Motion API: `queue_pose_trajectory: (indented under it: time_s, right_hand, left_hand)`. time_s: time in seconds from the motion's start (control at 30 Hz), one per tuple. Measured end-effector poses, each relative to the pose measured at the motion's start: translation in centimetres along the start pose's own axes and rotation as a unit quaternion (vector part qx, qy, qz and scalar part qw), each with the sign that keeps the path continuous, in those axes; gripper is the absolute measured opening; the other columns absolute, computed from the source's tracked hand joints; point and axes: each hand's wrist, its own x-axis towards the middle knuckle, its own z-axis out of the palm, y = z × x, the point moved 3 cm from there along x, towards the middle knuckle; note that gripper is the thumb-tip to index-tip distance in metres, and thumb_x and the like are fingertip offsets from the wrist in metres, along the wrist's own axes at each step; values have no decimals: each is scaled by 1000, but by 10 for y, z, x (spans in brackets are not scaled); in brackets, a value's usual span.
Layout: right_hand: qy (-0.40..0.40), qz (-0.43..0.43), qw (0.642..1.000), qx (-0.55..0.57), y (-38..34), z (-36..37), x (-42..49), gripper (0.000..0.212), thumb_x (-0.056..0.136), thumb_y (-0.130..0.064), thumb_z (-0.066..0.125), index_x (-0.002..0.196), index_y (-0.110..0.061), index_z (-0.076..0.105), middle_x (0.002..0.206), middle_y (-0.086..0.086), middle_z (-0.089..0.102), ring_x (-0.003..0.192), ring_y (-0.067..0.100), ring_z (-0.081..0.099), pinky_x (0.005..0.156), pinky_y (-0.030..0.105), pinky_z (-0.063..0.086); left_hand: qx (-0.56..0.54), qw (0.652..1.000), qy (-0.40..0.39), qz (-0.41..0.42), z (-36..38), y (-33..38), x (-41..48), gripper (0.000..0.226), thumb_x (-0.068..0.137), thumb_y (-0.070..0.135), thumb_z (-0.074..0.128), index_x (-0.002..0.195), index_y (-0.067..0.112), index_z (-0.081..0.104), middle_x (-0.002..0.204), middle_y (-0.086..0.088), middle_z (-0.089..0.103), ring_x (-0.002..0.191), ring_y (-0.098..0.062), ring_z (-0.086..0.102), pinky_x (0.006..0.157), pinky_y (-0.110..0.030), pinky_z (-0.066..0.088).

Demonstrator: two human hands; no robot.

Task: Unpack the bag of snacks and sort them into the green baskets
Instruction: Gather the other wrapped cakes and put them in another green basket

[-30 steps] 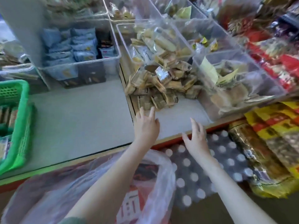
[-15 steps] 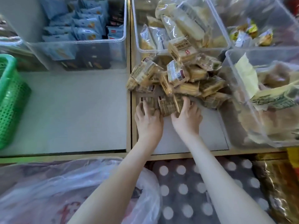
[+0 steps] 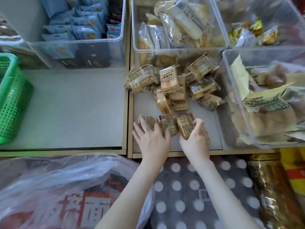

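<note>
The left hand (image 3: 152, 139) lay flat, fingers spread, on two small tan plastic-wrapped snack packets (image 3: 167, 125) on the pale shelf (image 3: 74, 113). The right hand (image 3: 196, 138) curled its fingers round a third packet (image 3: 185, 124) just beside them. The green perforated plastic basket (image 3: 13, 100) stood well apart, far left.

left grip (image 3: 151, 139) flat on snack packets (image 3: 167, 126) | right grip (image 3: 196, 138) curls round end packet (image 3: 185, 126) | green basket (image 3: 13, 100) far left on worktop (image 3: 74, 104)
</note>
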Motion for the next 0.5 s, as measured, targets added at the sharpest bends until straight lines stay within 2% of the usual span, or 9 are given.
queue_pose_trajectory:
  time_s: [0.07, 0.1, 0.17, 0.23, 0.37, 0.5]
  right_hand:
    - [-4, 2, 1000, -3, 2, -3, -1, 68, 83, -30, 68, 132, -9, 26, 128, 19, 47, 112, 39, 46, 93, 46, 36]
    - [-7, 8, 1000, -11, 4, -5, -1, 74, 83, -32, 67, 137, -10, 22, 132, 19, 45, 116, 38, 44, 96, 47, 35]
    - [-19, 26, 999, -28, 8, -8, -1, 82, 84, -33, 66, 144, -10, 15, 138, 17, 41, 123, 36, 40, 101, 45, 32]
    - [-32, 41, 998, -38, 12, -10, 1, 77, 84, -35, 65, 142, -7, 23, 136, 15, 43, 124, 34, 39, 101, 43, 31]
    - [-20, 54, 998, -28, 17, -15, -1, 58, 82, -31, 68, 125, -5, 39, 124, 15, 51, 116, 34, 44, 97, 42, 36]
    - [14, 59, 998, 13, 23, -23, -16, 64, 79, -32, 71, 129, -6, 40, 124, 14, 52, 115, 32, 45, 98, 41, 38]
  left_hand:
    - [-9, 996, -75, -45, 4, 12, 8, 77, 87, 67, 23, 139, 16, 49, 159, -25, 4, 141, -54, 6, 112, -63, 9]
    - [-2, 993, -100, -59, 7, 16, 10, 80, 88, 70, 25, 145, 17, 39, 159, -22, -6, 142, -52, -5, 113, -62, 0]
    - [4, 991, -112, -76, 9, 21, 10, 80, 89, 70, 31, 149, 17, 32, 159, -19, -14, 142, -49, -15, 114, -60, -7]
    - [-7, 990, -106, -89, 7, 22, 7, 78, 89, 69, 37, 147, 17, 34, 159, -20, -14, 142, -48, -15, 114, -58, -7]
    - [-15, 985, -129, -111, -2, 23, 4, 75, 80, 58, 53, 138, 11, 42, 158, -20, -19, 142, -49, -10, 115, -57, -4]
    - [7, 985, -142, -94, -6, 19, -9, 77, 78, 58, 53, 138, 11, 41, 156, -22, -21, 142, -50, -11, 114, -60, -4]
